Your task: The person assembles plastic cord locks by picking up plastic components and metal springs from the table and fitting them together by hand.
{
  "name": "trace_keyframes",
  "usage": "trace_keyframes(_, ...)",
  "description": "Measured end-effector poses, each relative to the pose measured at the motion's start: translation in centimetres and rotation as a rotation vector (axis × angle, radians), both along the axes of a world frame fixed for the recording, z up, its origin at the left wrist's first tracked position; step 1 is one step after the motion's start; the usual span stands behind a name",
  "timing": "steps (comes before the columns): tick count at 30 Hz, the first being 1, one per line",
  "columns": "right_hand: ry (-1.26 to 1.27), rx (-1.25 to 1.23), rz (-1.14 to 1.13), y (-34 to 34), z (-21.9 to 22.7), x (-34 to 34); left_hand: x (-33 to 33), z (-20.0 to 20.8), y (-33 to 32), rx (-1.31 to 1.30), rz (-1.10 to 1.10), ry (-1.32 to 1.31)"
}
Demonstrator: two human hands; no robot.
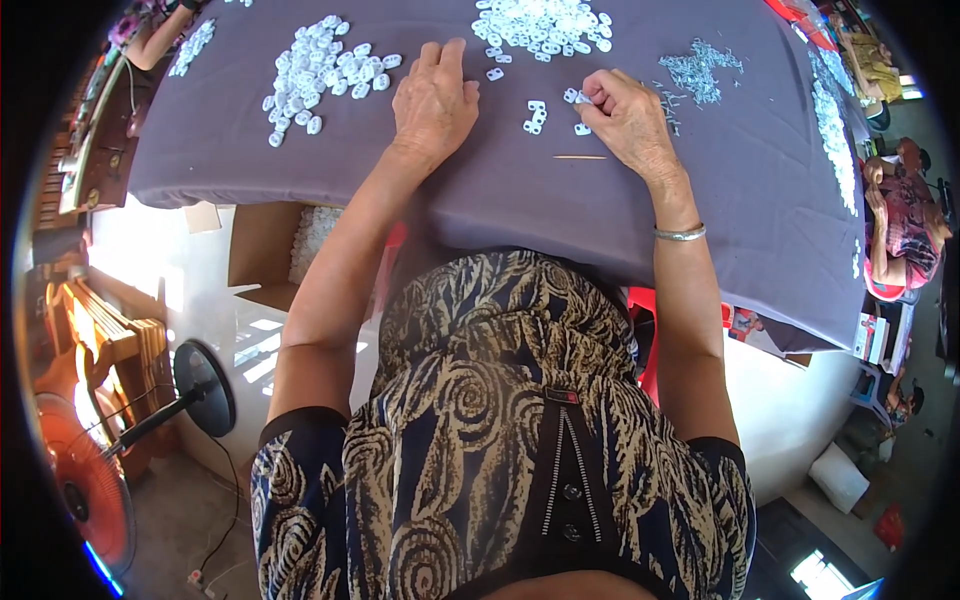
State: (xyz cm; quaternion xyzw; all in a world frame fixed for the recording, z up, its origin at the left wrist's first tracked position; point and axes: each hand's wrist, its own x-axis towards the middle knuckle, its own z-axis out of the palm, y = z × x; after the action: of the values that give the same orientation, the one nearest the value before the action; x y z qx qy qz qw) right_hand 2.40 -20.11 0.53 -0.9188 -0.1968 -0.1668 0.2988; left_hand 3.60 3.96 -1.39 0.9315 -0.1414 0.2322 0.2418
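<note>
On the grey-purple cloth, my left hand (437, 100) lies palm down with its fingers stretched out, beside a heap of small white oval plastic pieces (318, 72). My right hand (628, 112) is closed in a pinch over a few white pieces (582, 128); its fingertips hide whatever is between them. Left of that pinch, a small group of white two-holed pieces (536, 117) is set out on the cloth. A thin wooden stick (580, 157) rests nearer to me. Small silvery metal parts, perhaps screws (700, 72), are heaped right of my right hand.
A larger heap of white pieces (542, 25) sits at the far middle. More pieces (832, 130) line the right side, where a person (905, 215) sits. Below the table's left edge stands an open cardboard box (262, 250). An orange fan (85, 490) is at lower left.
</note>
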Motion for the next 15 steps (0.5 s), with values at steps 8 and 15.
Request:
trace_keyframes(8, 0.016, 0.011, -0.006, 0.2, 0.2, -0.3, 5.6, 0.5, -3.3, 0.132, 0.012, 0.16)
trace_keyframes(15, 0.077, 0.026, -0.017, -0.2, 0.2, -0.2, 4.0, 0.3, -7.3, 0.036, -0.205, 0.095)
